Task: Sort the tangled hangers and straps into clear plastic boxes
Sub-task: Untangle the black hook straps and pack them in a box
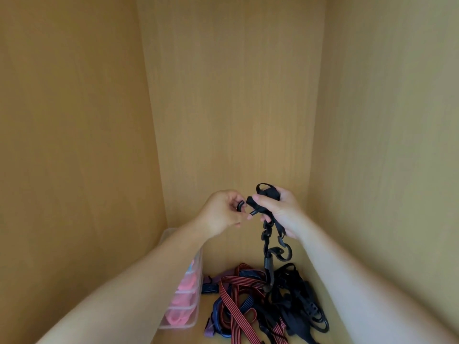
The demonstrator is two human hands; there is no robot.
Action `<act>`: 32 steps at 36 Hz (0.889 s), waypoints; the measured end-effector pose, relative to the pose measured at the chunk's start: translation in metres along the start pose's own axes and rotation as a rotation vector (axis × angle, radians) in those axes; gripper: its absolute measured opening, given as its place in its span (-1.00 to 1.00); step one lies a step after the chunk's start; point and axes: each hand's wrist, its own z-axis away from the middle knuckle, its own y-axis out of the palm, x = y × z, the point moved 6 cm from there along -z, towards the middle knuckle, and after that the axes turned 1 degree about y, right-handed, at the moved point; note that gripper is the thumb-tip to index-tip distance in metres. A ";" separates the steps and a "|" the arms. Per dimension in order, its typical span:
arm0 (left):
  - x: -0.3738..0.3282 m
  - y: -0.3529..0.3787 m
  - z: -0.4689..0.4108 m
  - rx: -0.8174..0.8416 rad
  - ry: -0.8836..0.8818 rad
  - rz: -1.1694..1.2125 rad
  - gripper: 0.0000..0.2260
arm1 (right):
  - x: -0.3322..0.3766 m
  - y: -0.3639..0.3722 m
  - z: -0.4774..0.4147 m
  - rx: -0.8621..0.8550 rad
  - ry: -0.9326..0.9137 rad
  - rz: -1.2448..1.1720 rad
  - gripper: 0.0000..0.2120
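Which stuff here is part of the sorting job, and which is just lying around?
Job: black strap, gripped by left hand and right hand; tangled strap pile; clear plastic box holding pink items.
Just there: wooden cabinet walls only.

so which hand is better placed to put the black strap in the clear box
Left, probably: the clear box sits on the left side below that forearm, and the left hand pinches the ring end of the black strap. The right hand grips the bunch, farther from the box.
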 end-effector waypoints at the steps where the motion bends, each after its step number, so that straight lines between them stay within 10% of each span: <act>1: 0.000 -0.002 0.000 -0.051 0.034 -0.005 -0.80 | -0.001 0.001 0.000 -0.004 0.020 -0.010 -0.72; 12: -0.013 0.006 0.007 -0.274 0.410 -0.382 -0.71 | -0.014 0.011 0.006 -0.110 0.198 -0.085 -0.61; 23: 0.008 0.014 0.003 0.045 -0.077 0.283 -0.73 | -0.002 -0.001 0.013 -0.053 0.071 0.012 -0.67; 32: -0.004 0.008 0.009 -0.124 0.065 -0.090 -0.90 | -0.007 0.006 0.018 0.011 0.230 -0.012 -0.68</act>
